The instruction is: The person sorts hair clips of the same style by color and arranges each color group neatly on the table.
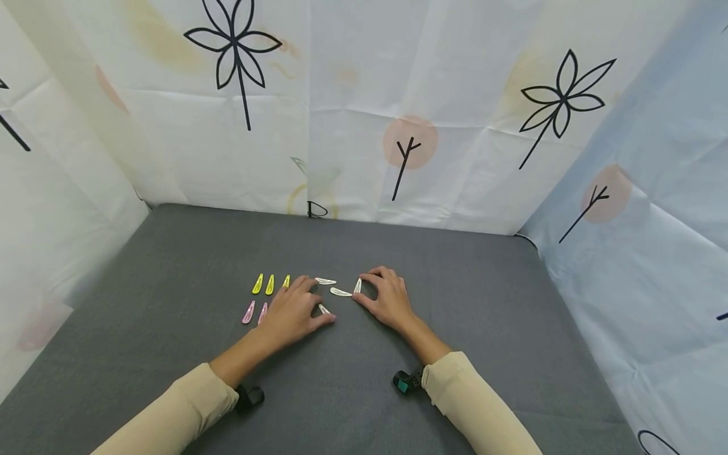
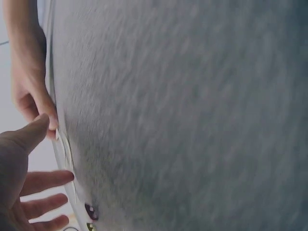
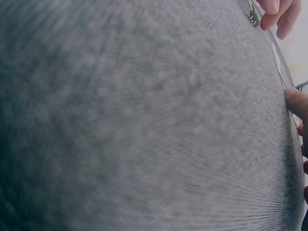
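In the head view my right hand (image 1: 388, 297) pinches a white snap hair clip (image 1: 358, 285) between thumb and forefinger on the cloth. A second white clip (image 1: 340, 292) lies just left of it, and a third white clip (image 1: 326, 281) is behind that one. My left hand (image 1: 291, 311) reaches over the clips with its fingers spread and relaxed, holding nothing. Between its thumb and fingers another white clip (image 1: 323, 309) shows. In the left wrist view the left thumb and fingers (image 2: 48, 180) are apart. The right thumb (image 3: 294, 100) presses down at the right wrist view's edge.
Yellow hair clips (image 1: 270, 284) stand in a row left of my left hand, with pink clips (image 1: 248, 312) in front; the hand partly covers both rows. Grey cloth (image 1: 483, 328) covers the table. Patterned white curtains (image 1: 352, 114) enclose the back and sides.
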Demonstrator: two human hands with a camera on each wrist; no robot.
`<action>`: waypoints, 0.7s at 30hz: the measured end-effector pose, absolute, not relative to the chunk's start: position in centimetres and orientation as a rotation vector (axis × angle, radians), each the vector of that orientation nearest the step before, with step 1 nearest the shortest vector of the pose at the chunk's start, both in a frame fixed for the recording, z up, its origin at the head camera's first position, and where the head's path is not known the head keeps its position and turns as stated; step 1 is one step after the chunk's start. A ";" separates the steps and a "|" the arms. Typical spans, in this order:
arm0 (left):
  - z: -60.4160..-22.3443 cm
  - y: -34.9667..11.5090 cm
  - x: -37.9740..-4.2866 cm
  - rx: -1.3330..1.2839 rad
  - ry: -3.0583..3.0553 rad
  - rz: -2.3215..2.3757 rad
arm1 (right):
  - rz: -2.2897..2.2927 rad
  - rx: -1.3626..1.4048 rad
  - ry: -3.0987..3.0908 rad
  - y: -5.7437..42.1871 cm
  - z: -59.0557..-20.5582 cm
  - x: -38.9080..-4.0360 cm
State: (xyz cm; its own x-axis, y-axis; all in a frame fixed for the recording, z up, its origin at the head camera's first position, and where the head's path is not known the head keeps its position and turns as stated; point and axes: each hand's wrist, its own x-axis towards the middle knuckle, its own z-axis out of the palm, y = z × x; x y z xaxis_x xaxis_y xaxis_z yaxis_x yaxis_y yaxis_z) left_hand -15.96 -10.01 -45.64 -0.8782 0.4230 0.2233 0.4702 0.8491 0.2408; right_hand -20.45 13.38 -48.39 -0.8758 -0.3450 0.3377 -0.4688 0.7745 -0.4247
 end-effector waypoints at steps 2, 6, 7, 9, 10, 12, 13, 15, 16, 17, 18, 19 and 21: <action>-45.7 -9.7 -15.8 -0.670 -2.866 -0.431 | 0.740 0.640 -2.717 13.4 -48.4 -20.4; -45.8 -9.4 -15.5 -0.637 -2.880 -0.423 | 0.741 0.647 -2.710 13.5 -48.3 -20.4; -45.8 -9.4 -15.5 -0.632 -2.883 -0.427 | 0.744 0.648 -2.711 13.5 -48.3 -20.4; -45.8 -9.4 -15.5 -0.633 -2.880 -0.434 | 0.743 0.646 -2.713 13.4 -48.3 -20.4; -45.9 -9.5 -15.5 -0.638 -2.872 -0.445 | 0.746 0.646 -2.716 13.4 -48.3 -20.4; -45.9 -9.5 -15.5 -0.663 -2.852 -0.464 | 0.749 0.643 -2.721 13.4 -48.3 -20.4; -45.9 -9.6 -15.5 -0.682 -2.844 -0.477 | 0.749 0.641 -2.723 13.4 -48.3 -20.4; -45.9 -9.7 -15.6 -0.729 -2.832 -0.511 | 0.751 0.636 -2.731 13.4 -48.3 -20.4; -46.0 -9.9 -15.6 -0.754 -2.826 -0.526 | 0.756 0.635 -2.734 13.4 -48.3 -20.4; -46.0 -10.0 -15.7 -0.781 -2.821 -0.543 | 0.756 0.635 -2.734 13.4 -48.3 -20.3; -46.0 -10.2 -15.8 -0.810 -2.815 -0.559 | 0.754 0.635 -2.731 13.4 -48.3 -20.3; -46.0 -10.4 -15.8 -0.836 -2.812 -0.575 | 0.752 0.636 -2.727 13.4 -48.3 -20.3; -46.0 -10.9 -16.0 -0.883 -2.797 -0.594 | 0.749 0.641 -2.715 13.4 -48.3 -20.4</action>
